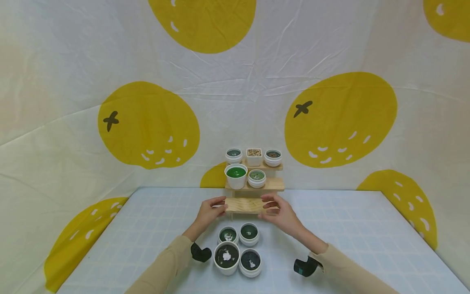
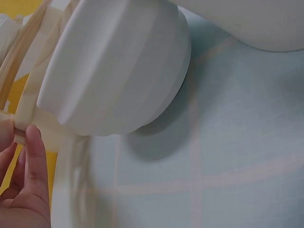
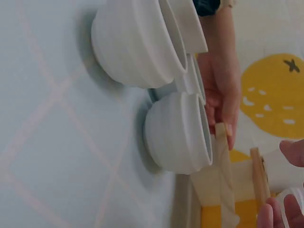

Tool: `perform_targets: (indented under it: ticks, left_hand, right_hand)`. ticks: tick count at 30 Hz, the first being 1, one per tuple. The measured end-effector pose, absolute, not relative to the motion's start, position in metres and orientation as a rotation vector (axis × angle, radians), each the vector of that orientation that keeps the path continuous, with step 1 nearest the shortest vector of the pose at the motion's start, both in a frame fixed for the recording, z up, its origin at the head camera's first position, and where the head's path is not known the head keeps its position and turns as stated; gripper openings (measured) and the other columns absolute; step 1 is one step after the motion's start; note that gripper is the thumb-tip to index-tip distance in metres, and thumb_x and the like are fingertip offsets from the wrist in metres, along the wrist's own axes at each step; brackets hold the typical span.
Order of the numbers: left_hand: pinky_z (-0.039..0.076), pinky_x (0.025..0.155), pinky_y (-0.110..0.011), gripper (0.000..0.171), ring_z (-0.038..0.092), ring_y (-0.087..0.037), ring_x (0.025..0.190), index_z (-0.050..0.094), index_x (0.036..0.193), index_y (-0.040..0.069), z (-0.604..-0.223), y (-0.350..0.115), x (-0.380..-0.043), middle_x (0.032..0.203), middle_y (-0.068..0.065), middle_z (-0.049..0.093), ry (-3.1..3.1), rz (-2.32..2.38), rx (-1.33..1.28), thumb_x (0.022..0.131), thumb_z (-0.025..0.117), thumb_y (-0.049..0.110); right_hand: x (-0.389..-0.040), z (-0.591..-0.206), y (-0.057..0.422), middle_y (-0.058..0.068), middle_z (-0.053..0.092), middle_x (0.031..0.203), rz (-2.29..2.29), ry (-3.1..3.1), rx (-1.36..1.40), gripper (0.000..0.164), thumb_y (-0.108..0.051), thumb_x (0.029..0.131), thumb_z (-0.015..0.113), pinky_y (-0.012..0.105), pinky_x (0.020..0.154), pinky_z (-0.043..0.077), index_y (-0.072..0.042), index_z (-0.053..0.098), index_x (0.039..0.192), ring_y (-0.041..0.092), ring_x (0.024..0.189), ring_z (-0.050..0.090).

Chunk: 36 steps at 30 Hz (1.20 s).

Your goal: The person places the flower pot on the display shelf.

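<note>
Pale cloth backdrop with yellow fruit print; below, light-blue checked table; near its far edge, stepped wooden stand; left hand pinching the left end of the bottom shelf; right hand loosely curved by the right end, visibly gripping nothing; four white pots just in front; apparently adjusting the stand; next, probably calls for keeping it level.

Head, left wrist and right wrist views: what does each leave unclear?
Head: what speckled filling the square white pot holds; too small.
Left wrist: rest of bare left hand; left edge cuts it off.
Right wrist: contents of the white round pots; their walls hide them.
</note>
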<state>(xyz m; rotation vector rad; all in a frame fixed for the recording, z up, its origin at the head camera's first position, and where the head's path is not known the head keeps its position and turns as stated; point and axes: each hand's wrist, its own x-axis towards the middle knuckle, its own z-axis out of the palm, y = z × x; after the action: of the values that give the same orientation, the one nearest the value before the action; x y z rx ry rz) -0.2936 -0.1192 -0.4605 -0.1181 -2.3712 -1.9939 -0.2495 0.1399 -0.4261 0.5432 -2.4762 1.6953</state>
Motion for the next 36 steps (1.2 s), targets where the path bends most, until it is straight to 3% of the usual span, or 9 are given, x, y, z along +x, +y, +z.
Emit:
perform_targets:
  ticks: [7,15,24,36]
  left_hand:
    - [0.061,0.071,-0.031,0.037,0.064,-0.010,0.073,0.061,0.121,-0.009,-0.462,-0.119,-0.295,0.111,-0.027,0.064,-2.390,-1.983,-0.113,0.086,0.066,-0.001]
    - [0.061,0.075,-0.041,0.038,0.065,-0.015,0.076,0.058,0.122,-0.014,-0.461,-0.122,-0.295,0.111,-0.032,0.062,-2.402,-2.010,-0.160,0.086,0.064,-0.003]
    - [0.061,0.069,-0.027,0.036,0.064,-0.010,0.073,0.062,0.121,-0.007,-0.463,-0.119,-0.295,0.110,-0.025,0.065,-2.384,-1.991,-0.104,0.086,0.066,-0.001]
    - [0.061,0.071,-0.028,0.037,0.064,-0.011,0.075,0.061,0.123,-0.006,-0.464,-0.120,-0.296,0.113,-0.025,0.064,-2.412,-1.979,-0.102,0.087,0.066,0.001]
  right_hand:
    - [-0.244,-0.440,0.145,0.022,0.057,0.123,1.737,-2.527,0.694,0.053,-0.008,0.077,0.078,0.038,0.089,0.056,0.000,0.053,0.124,0.039,0.108,0.057]
    - [-0.239,-0.456,0.148,0.029,0.053,0.128,1.786,-2.564,0.847,0.060,-0.011,0.077,0.079,0.036,0.088,0.057,0.005,0.050,0.127,0.041,0.108,0.057]
    - [-0.238,-0.466,0.148,0.031,0.052,0.124,1.867,-2.587,0.895,0.064,-0.006,0.074,0.080,0.040,0.088,0.057,0.008,0.047,0.128,0.041,0.106,0.057]
    - [-0.240,-0.476,0.141,0.027,0.055,0.121,1.881,-2.608,0.919,0.064,-0.005,0.072,0.081,0.033,0.086,0.058,0.007,0.049,0.126,0.028,0.103,0.059]
